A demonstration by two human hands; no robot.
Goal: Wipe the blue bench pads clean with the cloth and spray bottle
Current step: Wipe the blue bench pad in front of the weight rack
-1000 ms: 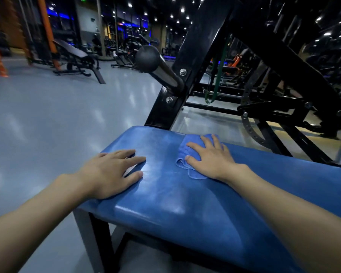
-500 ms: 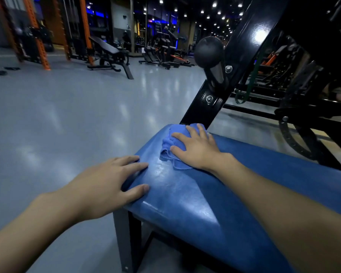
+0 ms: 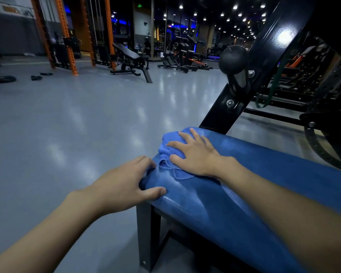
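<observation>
Head view: a crumpled blue cloth [image 3: 165, 143] lies on the end corner of the blue padded worktop [image 3: 215, 203], pinned under the right hand [image 3: 195, 156], whose fingers are flat and spread. At 8 o'clock from the cloth, the left hand [image 3: 122, 182] grasps the worktop's end, thumb on top and fingers curled over the edge. A black machine frame [image 3: 264, 46] with a round knob [image 3: 233, 59] rises at 1 o'clock. Orange racks [image 3: 67, 36] and an incline bench [image 3: 130, 58] stand across the grey floor [image 3: 67, 125] at 10 o'clock.
</observation>
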